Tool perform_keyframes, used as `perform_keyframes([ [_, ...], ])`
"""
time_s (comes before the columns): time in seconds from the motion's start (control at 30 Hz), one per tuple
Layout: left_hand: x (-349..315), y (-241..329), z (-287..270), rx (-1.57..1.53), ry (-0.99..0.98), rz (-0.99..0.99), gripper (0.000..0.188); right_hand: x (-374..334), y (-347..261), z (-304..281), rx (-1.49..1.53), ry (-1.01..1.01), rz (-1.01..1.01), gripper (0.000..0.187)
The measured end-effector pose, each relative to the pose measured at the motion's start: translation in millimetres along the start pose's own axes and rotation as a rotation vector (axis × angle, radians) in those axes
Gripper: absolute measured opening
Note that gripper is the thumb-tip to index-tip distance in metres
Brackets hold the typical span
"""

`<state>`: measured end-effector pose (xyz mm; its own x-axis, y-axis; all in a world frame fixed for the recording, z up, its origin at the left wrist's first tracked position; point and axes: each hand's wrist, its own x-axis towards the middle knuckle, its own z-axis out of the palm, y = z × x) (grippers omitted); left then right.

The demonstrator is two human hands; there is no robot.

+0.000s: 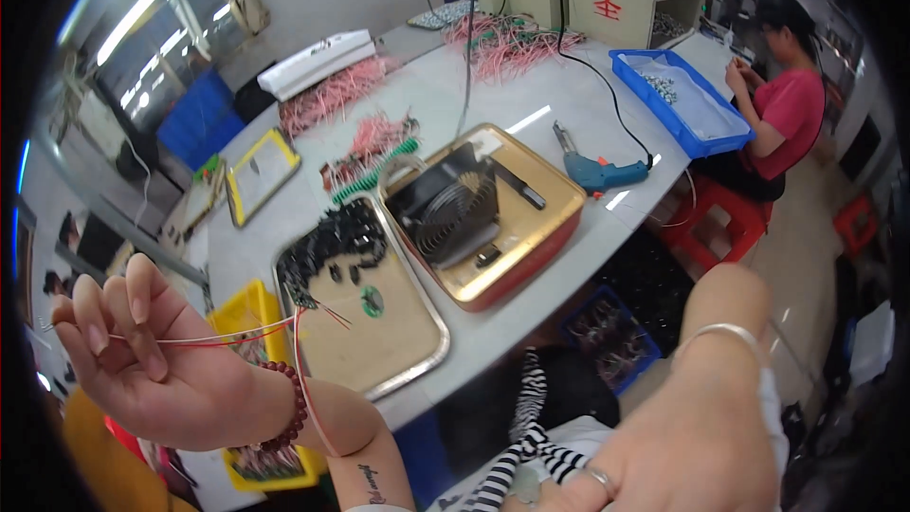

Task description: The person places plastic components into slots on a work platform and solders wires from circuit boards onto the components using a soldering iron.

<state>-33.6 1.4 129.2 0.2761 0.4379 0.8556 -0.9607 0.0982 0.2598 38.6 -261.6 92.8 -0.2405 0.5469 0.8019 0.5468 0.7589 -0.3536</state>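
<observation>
My left hand (156,370) is raised at the left, palm turned up and fingers curled round thin red and white wires (237,333). The wires run rightward to the edge of a metal-rimmed tray (417,346); a red and white pair also hangs down past my beaded bracelet. On the tray lie a heap of small black parts (332,245) and a round green piece (372,301). My right hand (673,436), with a ring, is low over my lap beside a black-and-white striped strip (531,408). Its fingertips are hidden, so any hold there cannot be made out.
A gold tin (559,204) holding a black fan (445,209) stands beyond the tray. Further right lie a teal heat gun (607,173) and a blue bin (697,137), with a person in pink seated there. Pink wire bundles (332,95) cover the far table; yellow bins (242,308) sit at left.
</observation>
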Motion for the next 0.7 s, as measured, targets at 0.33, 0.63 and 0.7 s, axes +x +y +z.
perform_keyframes([
  [0.33,-153,31,43,0.097,0.200,0.008,0.006,-26,-17,53,1.089,-0.170,0.062,0.066],
  [0.63,-222,33,31,0.115,0.321,0.011,0.006,-83,-55,79,0.837,-0.309,0.322,0.037],
  [0.7,-217,26,29,0.062,0.295,-0.027,0.009,-100,-40,73,0.958,-0.200,0.165,0.032],
])
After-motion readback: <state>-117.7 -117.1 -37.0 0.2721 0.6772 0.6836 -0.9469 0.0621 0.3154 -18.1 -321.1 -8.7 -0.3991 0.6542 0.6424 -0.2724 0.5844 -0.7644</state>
